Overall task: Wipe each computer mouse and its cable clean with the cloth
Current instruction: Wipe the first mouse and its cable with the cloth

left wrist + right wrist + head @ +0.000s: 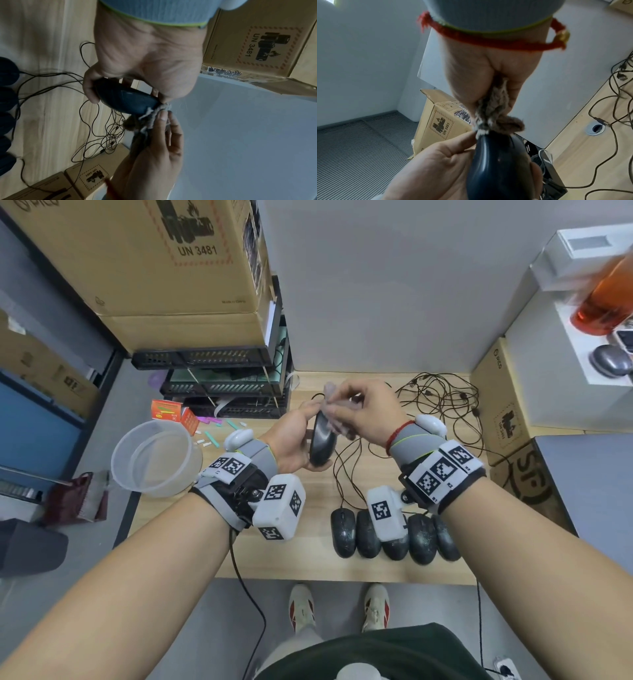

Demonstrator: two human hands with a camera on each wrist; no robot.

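**Black mouse held up, cloth pinched at its front end**

Held above the wooden desk (308, 559) in the left hand (291, 440): a black mouse (322, 440), turned on edge, thumb on one side and fingers curled round the other. Pinched in the right hand (363, 412): a bunched grey-brown cloth (334, 402), pressed to the mouse's far end.

From the head view only: a row of five more black mice (394, 534) lying side by side near the desk's front edge, partly hidden by the right wrist unit; a tangle of thin cables (442, 398) at the back right; a clear plastic tub (156, 457) off the desk's left side; stacked cardboard boxes (154, 261) above black trays.

From the left wrist view only: the left thumb tip (91, 94) wrapped over the mouse's rear edge, and the right fingertips (162, 116) folded over the cloth's frayed pale edge where it touches the mouse's nose.

From the right wrist view only: the cloth squeezed between right thumb and fingers, its wad sitting on the mouse's tip, and a round cable grommet (595, 128) in the desk.
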